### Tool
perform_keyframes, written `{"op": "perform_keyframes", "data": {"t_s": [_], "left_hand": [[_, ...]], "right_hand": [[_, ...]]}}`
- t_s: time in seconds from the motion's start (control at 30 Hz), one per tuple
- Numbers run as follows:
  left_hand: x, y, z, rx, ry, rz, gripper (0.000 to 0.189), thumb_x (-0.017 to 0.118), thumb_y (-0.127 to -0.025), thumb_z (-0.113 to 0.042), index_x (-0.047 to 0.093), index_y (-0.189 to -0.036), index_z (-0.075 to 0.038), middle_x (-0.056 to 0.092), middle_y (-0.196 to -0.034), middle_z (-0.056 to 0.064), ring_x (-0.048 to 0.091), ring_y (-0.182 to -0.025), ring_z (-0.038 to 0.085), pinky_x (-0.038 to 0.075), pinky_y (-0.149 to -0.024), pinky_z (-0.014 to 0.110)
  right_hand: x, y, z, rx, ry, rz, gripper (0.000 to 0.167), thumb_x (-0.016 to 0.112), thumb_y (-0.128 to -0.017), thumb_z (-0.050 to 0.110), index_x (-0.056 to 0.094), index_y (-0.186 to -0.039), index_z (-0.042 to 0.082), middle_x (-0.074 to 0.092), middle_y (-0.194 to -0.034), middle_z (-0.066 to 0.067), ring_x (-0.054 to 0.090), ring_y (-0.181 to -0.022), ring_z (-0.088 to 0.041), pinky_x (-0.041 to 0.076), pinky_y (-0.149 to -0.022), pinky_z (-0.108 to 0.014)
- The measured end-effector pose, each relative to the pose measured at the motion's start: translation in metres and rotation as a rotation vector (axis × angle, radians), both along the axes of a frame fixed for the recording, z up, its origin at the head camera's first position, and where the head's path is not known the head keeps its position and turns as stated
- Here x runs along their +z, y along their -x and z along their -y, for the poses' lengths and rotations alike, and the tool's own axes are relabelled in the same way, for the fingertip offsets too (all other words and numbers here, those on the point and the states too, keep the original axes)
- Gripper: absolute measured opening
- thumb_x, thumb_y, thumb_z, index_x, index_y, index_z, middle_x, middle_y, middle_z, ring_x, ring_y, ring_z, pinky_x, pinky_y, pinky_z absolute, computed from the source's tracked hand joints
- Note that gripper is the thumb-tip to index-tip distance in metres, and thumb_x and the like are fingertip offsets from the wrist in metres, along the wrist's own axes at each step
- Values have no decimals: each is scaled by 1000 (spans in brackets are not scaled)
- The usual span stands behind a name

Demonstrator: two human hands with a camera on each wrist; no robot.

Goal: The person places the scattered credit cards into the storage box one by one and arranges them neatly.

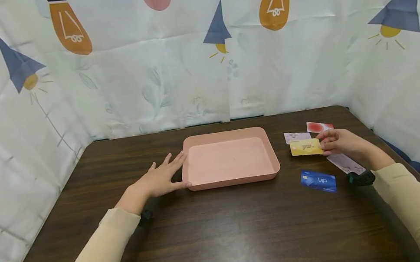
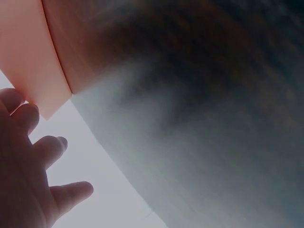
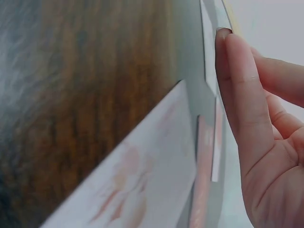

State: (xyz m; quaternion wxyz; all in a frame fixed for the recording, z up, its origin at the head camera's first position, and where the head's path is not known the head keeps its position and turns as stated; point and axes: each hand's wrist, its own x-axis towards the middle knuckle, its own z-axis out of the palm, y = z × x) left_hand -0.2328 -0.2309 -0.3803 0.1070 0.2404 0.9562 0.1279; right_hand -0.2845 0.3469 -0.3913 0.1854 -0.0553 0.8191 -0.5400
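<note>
In the head view a shallow pink tray (image 1: 233, 158) lies on the dark wooden table, with nothing in it. My left hand (image 1: 162, 176) rests at its left side, fingers straight and spread, fingertips at the rim. The left wrist view shows those fingers beside the tray's pink wall (image 2: 35, 57). On the right, my right hand (image 1: 339, 143) pinches the right end of a yellow card (image 1: 304, 147) between thumb and fingers. Around it lie a pale patterned card (image 1: 296, 136), a red-and-white card (image 1: 318, 126) and another pale patterned card (image 1: 345, 163), partly covered by the hand.
A blue card marked VIP (image 1: 318, 181) lies nearer the front, left of the right wrist. White curtains (image 1: 196, 84) printed with lamps and bulbs hang behind and beside the table (image 1: 222, 234). Each wrist wears a dark band (image 1: 360, 178).
</note>
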Motion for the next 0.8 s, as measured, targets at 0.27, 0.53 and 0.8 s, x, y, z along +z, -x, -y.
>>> {"op": "perform_keyframes", "data": {"t_s": [0.27, 0.53, 0.8], "left_hand": [[0, -1, 0, 8, -15, 4, 102, 57, -94, -70, 13, -166, -13, 15, -170, 11, 8, -154, 43, 8, -112, 77], [0, 0, -1, 3, -13, -2, 102, 57, -94, -70, 13, -166, -13, 15, -170, 11, 8, -154, 44, 9, -112, 77], [0, -1, -1, 11, -11, 8, 103, 57, -93, -71, 12, -167, -15, 14, -170, 9, 8, -155, 42, 9, -113, 76]], "right_hand": [[17, 2, 12, 6, -7, -43, 54, 62, -101, 0, 33, -143, -18, 63, -103, -6, 67, -87, -11, 59, -82, -30], [28, 6, 23, 20, -37, -76, 58, 64, -101, 4, 33, -147, -15, 60, -116, -17, 68, -92, -12, 58, -86, -34], [38, 8, 40, 60, 17, -96, 51, 62, -102, 3, 35, -141, -15, 60, -107, -8, 68, -91, -11, 58, -87, -36]]}}
